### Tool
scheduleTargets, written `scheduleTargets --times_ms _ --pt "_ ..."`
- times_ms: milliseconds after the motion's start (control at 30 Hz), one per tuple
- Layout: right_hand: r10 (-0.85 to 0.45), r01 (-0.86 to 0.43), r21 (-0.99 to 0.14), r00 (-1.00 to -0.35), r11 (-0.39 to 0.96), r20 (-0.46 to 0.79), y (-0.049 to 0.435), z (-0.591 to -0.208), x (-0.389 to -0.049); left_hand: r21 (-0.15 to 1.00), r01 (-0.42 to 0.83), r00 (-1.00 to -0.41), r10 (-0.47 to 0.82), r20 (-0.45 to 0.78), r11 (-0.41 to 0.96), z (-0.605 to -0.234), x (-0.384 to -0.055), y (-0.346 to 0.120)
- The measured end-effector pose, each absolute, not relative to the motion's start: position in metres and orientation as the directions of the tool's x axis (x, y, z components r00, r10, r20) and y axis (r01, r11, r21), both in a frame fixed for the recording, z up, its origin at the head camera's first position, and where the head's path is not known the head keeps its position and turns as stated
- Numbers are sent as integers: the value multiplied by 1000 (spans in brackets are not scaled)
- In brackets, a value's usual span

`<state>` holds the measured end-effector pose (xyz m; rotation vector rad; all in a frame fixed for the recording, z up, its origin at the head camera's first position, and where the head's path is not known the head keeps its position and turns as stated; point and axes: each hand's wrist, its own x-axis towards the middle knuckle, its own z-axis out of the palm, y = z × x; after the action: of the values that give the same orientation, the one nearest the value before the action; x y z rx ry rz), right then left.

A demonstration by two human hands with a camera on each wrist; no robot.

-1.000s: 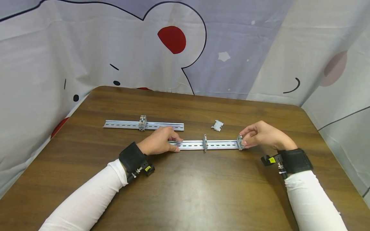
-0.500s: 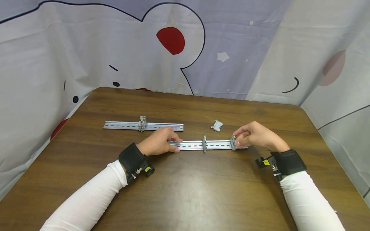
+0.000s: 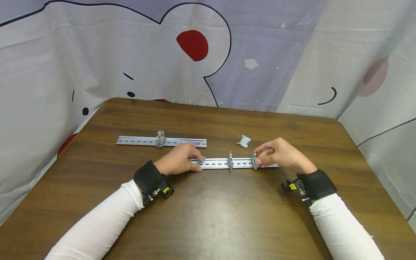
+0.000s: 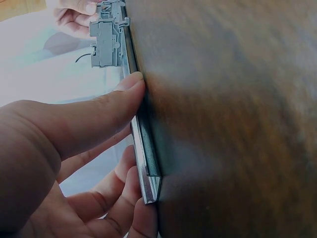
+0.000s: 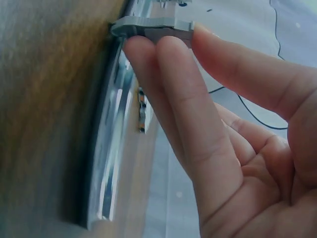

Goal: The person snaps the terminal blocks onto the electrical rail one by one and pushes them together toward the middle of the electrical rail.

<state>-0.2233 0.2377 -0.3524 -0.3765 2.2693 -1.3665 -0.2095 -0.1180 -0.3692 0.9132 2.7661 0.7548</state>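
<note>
A slotted metal DIN rail (image 3: 214, 163) lies across the table in the head view. My left hand (image 3: 178, 159) grips its left end, thumb along the near edge and fingers at the far side; the left wrist view shows that rail end (image 4: 144, 171) between them. One grey terminal block (image 3: 230, 161) stands upright on the rail, right of its middle. Farther right, my right hand (image 3: 281, 155) pinches a second grey terminal block (image 3: 254, 160) sitting across the rail. In the right wrist view, fingers and thumb hold this second block (image 5: 158, 25) by its side and top.
Behind, to the left, lies another DIN rail (image 3: 139, 140) carrying a small group of terminal blocks (image 3: 160, 139). A loose grey piece like a terminal block (image 3: 244, 141) lies flat on the table (image 3: 208, 216) beyond the near rail. A printed curtain (image 3: 130, 47) hangs behind.
My right hand has slid the pinched terminal block leftward along the rail, from its right end toward the standing block. The rail's right end now shows. The left hand stays in place.
</note>
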Motion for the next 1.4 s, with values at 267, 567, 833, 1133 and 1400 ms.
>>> scheduleTargets --times_ms 267,567,833,1133,1400 --pt "-497 8 -925 -842 379 -211 228 -363 -224 507 515 -810 586 22 691 -368 -208 -118" --pt "-505 27 -958 -845 286 -174 216 -373 -222 509 517 -809 588 27 688 -369 -209 -118" --pt "-501 20 -967 -852 253 -149 203 -376 -218 510 524 -806 591 37 682 -370 -209 -119" --pt "-515 8 -967 -845 256 -143 192 -376 -217 505 523 -806 591 33 686 -369 -209 -118" --pt "-515 13 -967 -845 256 -148 186 -374 -216 512 523 -804 594 32 681 -368 -209 -118"
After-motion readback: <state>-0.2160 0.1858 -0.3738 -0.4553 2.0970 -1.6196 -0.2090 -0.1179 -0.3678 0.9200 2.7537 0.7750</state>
